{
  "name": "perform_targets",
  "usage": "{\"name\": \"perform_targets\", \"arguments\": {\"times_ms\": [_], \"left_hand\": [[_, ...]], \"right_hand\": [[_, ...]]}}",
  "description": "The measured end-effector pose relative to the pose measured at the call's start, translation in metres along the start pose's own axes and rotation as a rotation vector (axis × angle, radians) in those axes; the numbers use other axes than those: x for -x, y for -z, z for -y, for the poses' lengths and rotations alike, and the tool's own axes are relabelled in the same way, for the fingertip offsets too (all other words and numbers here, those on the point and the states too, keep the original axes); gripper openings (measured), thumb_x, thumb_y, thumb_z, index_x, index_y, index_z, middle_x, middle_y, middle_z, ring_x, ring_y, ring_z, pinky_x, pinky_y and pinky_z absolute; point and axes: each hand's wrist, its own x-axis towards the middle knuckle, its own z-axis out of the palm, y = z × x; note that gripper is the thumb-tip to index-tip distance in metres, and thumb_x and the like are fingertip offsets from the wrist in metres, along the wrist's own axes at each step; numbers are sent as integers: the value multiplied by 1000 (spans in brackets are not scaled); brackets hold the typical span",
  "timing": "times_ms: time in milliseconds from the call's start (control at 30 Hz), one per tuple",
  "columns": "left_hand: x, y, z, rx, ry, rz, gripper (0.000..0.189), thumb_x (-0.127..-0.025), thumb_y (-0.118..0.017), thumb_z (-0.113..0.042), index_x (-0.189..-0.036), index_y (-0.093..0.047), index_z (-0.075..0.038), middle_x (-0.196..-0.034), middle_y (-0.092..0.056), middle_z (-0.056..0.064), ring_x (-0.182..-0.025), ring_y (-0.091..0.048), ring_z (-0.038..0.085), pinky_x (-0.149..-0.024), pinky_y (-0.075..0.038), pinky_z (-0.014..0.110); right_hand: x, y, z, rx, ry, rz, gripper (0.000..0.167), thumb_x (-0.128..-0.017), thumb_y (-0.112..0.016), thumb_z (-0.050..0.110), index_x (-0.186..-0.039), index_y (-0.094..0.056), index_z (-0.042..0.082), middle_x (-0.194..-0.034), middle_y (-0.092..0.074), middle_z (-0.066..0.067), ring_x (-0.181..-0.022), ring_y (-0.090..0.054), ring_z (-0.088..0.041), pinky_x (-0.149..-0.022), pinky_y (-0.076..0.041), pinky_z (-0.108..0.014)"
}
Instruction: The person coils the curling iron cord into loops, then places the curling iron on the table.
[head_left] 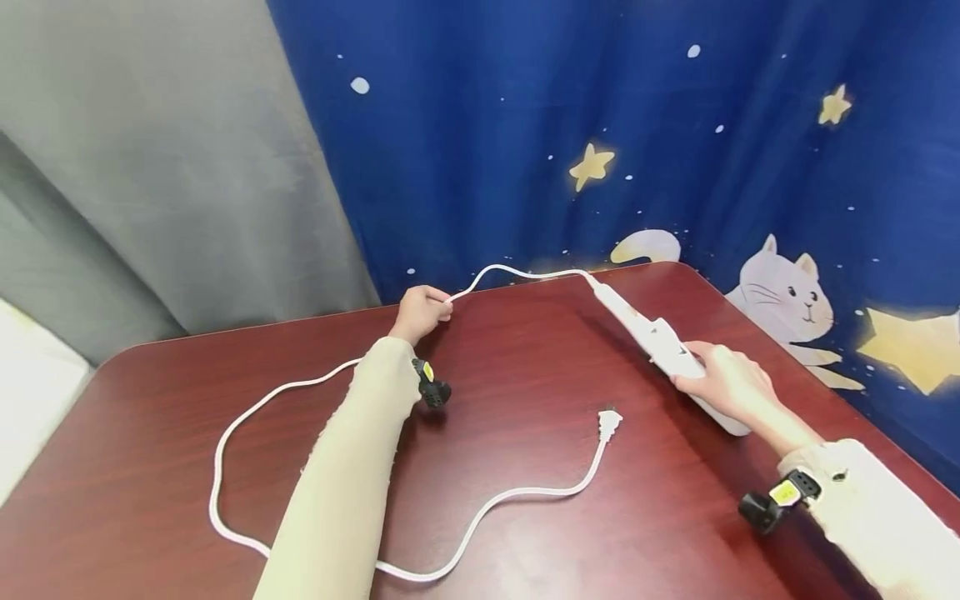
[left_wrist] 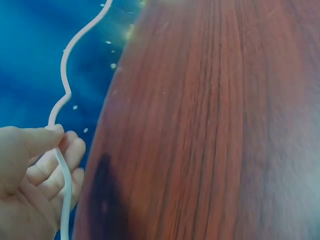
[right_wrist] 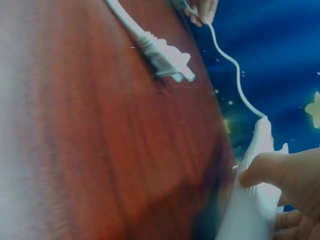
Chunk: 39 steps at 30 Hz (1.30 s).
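Observation:
In the head view my left hand (head_left: 422, 313) pinches the white cord (head_left: 504, 268) between thumb and fingertips, above the table's far edge. The left wrist view shows the cord (left_wrist: 65, 75) passing between the thumb and curled fingers. My right hand (head_left: 726, 379) grips a long white corded device (head_left: 633, 321) near its middle, thumb along one side. The device is tilted, its tapered cord end pointing away, with small tabs sticking out from its sides. From that end the cord runs in a wavy line to my left hand. A white plug (head_left: 609, 423) with flat prongs lies on the table.
The cord's remaining length curves over the reddish-brown wooden table (head_left: 517, 367) and passes under my left forearm. A blue curtain (head_left: 480, 125) with stars and a cat hangs behind, beside a grey curtain (head_left: 165, 167). A white surface (head_left: 33, 383) stands at the left.

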Motion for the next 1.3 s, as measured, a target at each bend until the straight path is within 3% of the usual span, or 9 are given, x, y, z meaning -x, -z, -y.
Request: {"name": "perform_targets", "arguments": {"times_ms": [133,267,467,567,633,767,933,1167,1300], "left_hand": [[8,16,-3,120,-4,89,22,-87,-56,5,-107,-58,12,-89,-64,26,-68,-62,18,-60,-47,25],[16,36,-7,141,-28,143,30,-89,-52,5,-118,-56,8,-83,-64,17,-78,-63,27,-62,-48,26],[30,57,-17,156,-2,93,31,-91,-57,-11,-116,-59,6,-89,-64,15,-89,-63,30,-74,-50,31],[38,64,-24,211,27,62,32,-90,-60,-16,-111,-61,7,-82,-63,8,-80,-64,21,-79,-50,35],[45,67,-29,225,44,83,31,-91,-58,-18,-111,-62,6,-77,-59,4,-70,-60,14,-73,-51,29],[57,71,-40,211,26,182,30,-92,-57,-22,-112,-64,-1,-76,-53,6,-62,-47,10,-61,-42,23],[70,70,-58,156,-99,324,28,-89,-61,-18,-113,-65,-5,-82,-64,9,-66,-49,14,-61,-40,27],[95,48,-82,188,-193,513,28,-86,-63,-8,-113,-65,-1,-82,-67,19,-67,-57,15,-55,-42,26],[105,35,-86,127,-274,658,27,-86,-64,-11,-112,-66,-5,-79,-67,16,-66,-58,16,-54,-43,26]], "right_hand": [[-10,6,-1,-36,46,-59,57,-76,-69,26,-123,-51,-2,-108,-57,-29,-84,-55,-42,-61,-40,-53],[-23,7,3,-99,143,-126,54,-75,-70,19,-119,-52,-6,-104,-57,-30,-83,-54,-42,-65,-40,-54],[-37,6,7,-171,238,-178,49,-75,-69,12,-117,-52,-8,-103,-57,-30,-83,-52,-38,-72,-39,-50],[-44,6,12,-181,268,-210,48,-74,-68,10,-115,-53,-8,-102,-57,-30,-83,-52,-38,-72,-39,-50],[-49,7,16,-192,281,-231,48,-73,-68,9,-115,-53,-8,-101,-57,-30,-82,-51,-39,-71,-38,-50],[-58,10,25,-209,287,-251,48,-73,-67,8,-116,-52,-8,-104,-56,-31,-83,-50,-40,-71,-37,-50],[-69,15,34,-225,297,-278,48,-74,-68,7,-117,-53,-7,-108,-55,-31,-87,-49,-41,-72,-36,-50],[-77,26,53,-311,404,-312,47,-75,-68,5,-119,-54,-5,-111,-55,-28,-90,-49,-38,-74,-35,-47],[-75,31,66,-427,501,-276,49,-76,-70,1,-122,-54,-5,-111,-56,-26,-88,-48,-24,-74,-36,-30]]}}
